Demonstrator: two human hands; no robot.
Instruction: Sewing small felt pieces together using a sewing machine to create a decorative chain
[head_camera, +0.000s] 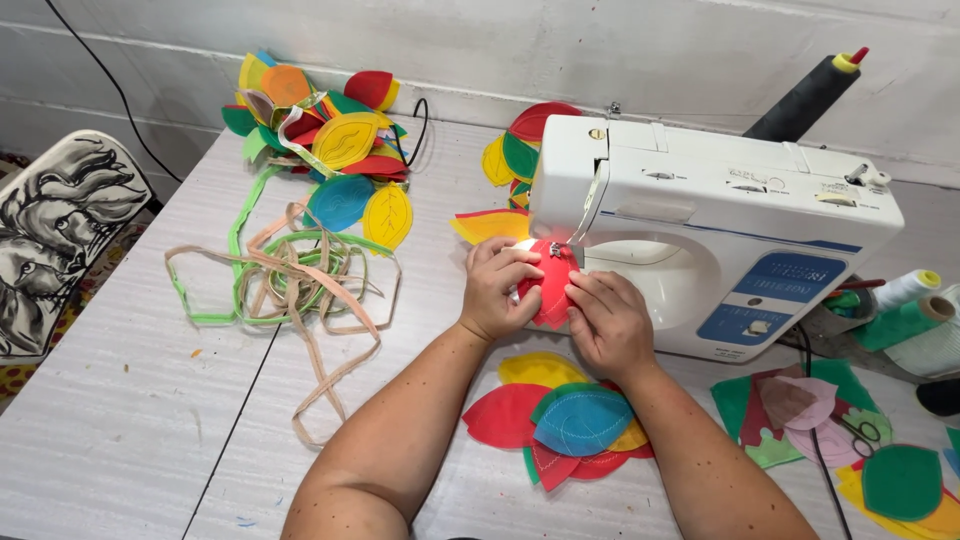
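Note:
A red leaf-shaped fabric piece (553, 290) lies under the needle of a white sewing machine (720, 230). My left hand (497, 288) presses on the fabric's left side, fingers curled over it. My right hand (607, 322) presses flat on its right side, just in front of the machine's arm. The needle area is lit, and the presser foot sits on the fabric between my fingertips.
A pile of stitched felt leaves (570, 420) lies near my wrists. More coloured leaves (330, 130) and tangled fabric strips (290, 275) lie at left. Cut felt pieces with small scissors (860, 430), thread spools (905, 290) and a black roll (805, 100) are at right.

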